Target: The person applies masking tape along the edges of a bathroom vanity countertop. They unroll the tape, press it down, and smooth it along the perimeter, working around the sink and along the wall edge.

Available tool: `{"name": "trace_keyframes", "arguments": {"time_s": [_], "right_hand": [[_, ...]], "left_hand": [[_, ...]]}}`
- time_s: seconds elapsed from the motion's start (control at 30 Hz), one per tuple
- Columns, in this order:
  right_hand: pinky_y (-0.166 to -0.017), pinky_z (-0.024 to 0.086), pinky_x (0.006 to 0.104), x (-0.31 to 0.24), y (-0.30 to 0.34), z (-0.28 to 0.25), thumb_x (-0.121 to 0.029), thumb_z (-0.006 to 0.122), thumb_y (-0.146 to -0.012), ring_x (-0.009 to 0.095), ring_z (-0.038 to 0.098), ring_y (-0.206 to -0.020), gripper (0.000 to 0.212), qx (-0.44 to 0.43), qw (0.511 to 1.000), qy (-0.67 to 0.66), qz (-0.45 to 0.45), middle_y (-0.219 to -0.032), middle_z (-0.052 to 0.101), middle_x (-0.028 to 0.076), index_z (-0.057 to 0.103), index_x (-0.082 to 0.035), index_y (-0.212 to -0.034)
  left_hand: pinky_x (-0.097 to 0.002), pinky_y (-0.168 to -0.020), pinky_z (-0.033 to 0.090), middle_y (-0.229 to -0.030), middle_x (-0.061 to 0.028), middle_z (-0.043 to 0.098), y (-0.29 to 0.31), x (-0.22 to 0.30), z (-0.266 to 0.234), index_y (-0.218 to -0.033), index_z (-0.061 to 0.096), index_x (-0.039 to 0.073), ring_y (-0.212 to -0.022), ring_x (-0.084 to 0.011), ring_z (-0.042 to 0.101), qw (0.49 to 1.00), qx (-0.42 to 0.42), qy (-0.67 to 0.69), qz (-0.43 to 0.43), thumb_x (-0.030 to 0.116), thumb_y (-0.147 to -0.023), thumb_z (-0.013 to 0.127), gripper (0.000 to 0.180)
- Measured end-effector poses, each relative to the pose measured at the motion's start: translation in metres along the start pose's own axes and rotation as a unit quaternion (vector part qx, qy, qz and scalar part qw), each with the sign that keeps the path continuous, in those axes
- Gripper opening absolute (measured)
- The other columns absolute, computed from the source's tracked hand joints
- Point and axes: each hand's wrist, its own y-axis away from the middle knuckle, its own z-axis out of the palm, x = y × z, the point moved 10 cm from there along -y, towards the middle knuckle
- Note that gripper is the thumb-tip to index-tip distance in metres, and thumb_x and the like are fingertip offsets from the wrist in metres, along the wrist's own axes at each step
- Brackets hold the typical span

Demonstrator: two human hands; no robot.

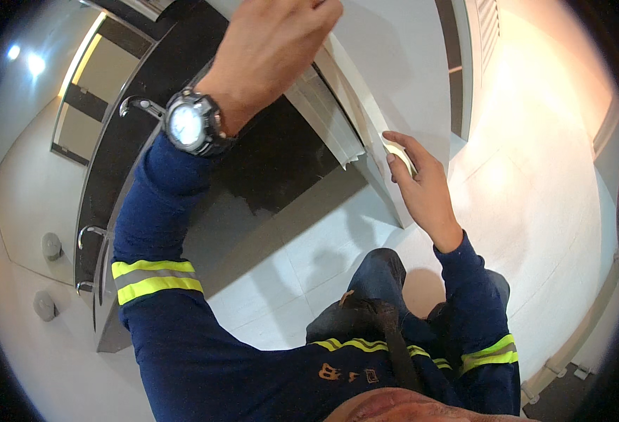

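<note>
My right hand (428,193) pinches a cream-coloured roll of tape (402,160), apparently masking tape, between thumb and fingers. The roll is against the lower edge of a white panel (401,63). A pale beige strip (355,81) runs along that edge from near the roll up toward my left hand (274,53). My left hand, wearing a black watch (191,123) on its wrist, is closed at the top of the view. Its fingertips are partly cut off, so what they hold is hidden. Below the panel edge hangs a greyish sheet (323,116) with a ragged end.
A black countertop (105,190) with chrome taps (143,105) curves along the left beside a mirror (24,133). A dark surface (267,162) lies below my left forearm. Pale floor tiles (281,274) spread beneath me, and a white louvred panel (489,28) stands at upper right.
</note>
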Motion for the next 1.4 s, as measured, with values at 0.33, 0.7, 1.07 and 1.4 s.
{"name": "trace_keyframes", "arguments": {"time_s": [0.33, 0.7, 1.07, 1.4], "right_hand": [[-0.07, 0.048, 0.0274, 0.005, 0.001, 0.005, -0.016, 0.059, -0.104, 0.01, 0.054, -0.072, 0.036, -0.01, 1.0, -0.003, -0.006, -0.085, 0.063, 0.004, 0.065, -0.004, -0.138], [-0.08, 0.052, 0.0316, 0.001, -0.003, 0.002, -0.016, 0.06, -0.103, 0.019, 0.063, -0.084, 0.036, 0.01, 0.999, -0.012, -0.051, -0.101, 0.072, 0.013, 0.065, -0.003, -0.136], [-0.082, 0.055, 0.0387, -0.002, -0.003, 0.001, -0.02, 0.061, -0.1, 0.035, 0.073, -0.084, 0.037, 0.005, 0.999, -0.004, -0.033, -0.099, 0.075, 0.023, 0.066, -0.006, -0.134], [-0.081, 0.055, 0.0428, -0.004, -0.002, 0.004, -0.021, 0.061, -0.099, 0.04, 0.072, -0.084, 0.038, 0.019, 0.998, 0.015, -0.057, -0.101, 0.074, 0.025, 0.066, -0.006, -0.134]], "left_hand": [[-0.0349, -0.082, 0.052, -0.096, -0.009, 0.057, 0.002, -0.006, 0.002, -0.091, 0.062, 0.005, -0.098, -0.0256, 0.058, 1.0, 0.015, -0.005, 0.009, 0.012, -0.084, 0.063, 0.01], [-0.0364, -0.086, 0.047, -0.097, -0.0093, 0.058, -0.005, 0.005, 0.01, -0.094, 0.061, 0.004, -0.1, -0.025, 0.057, 0.992, -0.039, -0.084, 0.082, 0.015, -0.086, 0.062, 0.013], [-0.0449, -0.099, 0.049, -0.116, -0.0154, 0.064, 0.011, -0.033, -0.021, -0.117, 0.07, 0.002, -0.116, -0.0345, 0.058, 0.996, 0.068, 0.046, -0.033, 0.0, -0.086, 0.064, 0.031], [-0.0443, -0.099, 0.046, -0.112, -0.0093, 0.062, 0.012, -0.009, -0.005, -0.098, 0.067, 0.005, -0.12, -0.0306, 0.056, 0.998, 0.06, -0.009, -0.002, 0.009, -0.086, 0.066, 0.013]]}}
